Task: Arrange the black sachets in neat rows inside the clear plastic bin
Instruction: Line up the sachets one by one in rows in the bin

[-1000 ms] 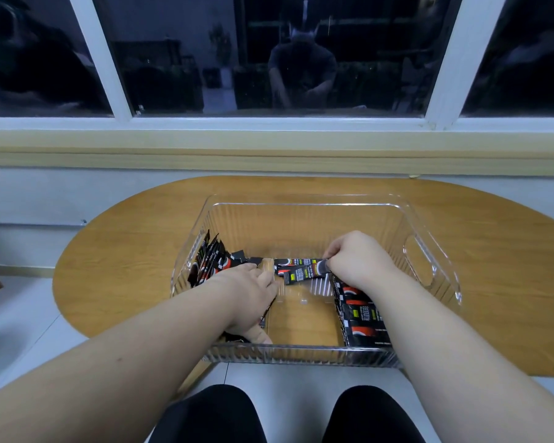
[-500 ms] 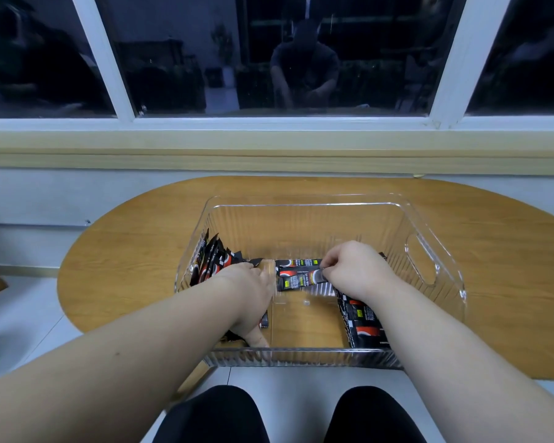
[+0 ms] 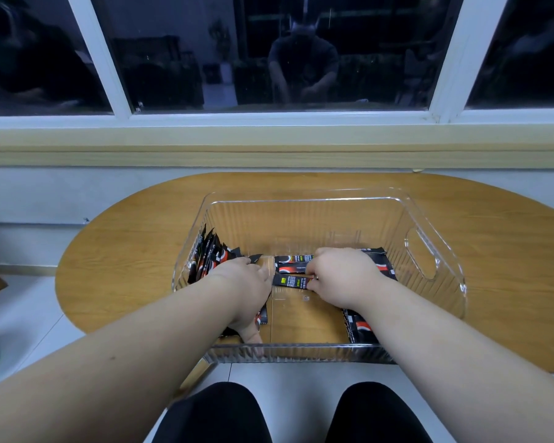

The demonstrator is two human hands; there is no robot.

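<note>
Right hand (image 3: 343, 276), drawn slightly nearer than a second ago, pinches one black sachet (image 3: 290, 280) crosswise on the floor of the clear plastic bin (image 3: 301, 219), likely to square it; left hand (image 3: 247, 286), apparently flat, braces the leaning left row (image 3: 207, 257).

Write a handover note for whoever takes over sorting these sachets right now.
Left hand: rests on the left sachets, which lean against the left wall of the clear bin. Whether it grips them is hidden.
Right hand: pinches a crosswise sachet mid-bin. A second sachet lies just beyond it.
Done: a right row lies along the bin's right side, partly under the forearm.
Left: probably line up the two crosswise sachets with a row and straighten the leaning ones.
</note>
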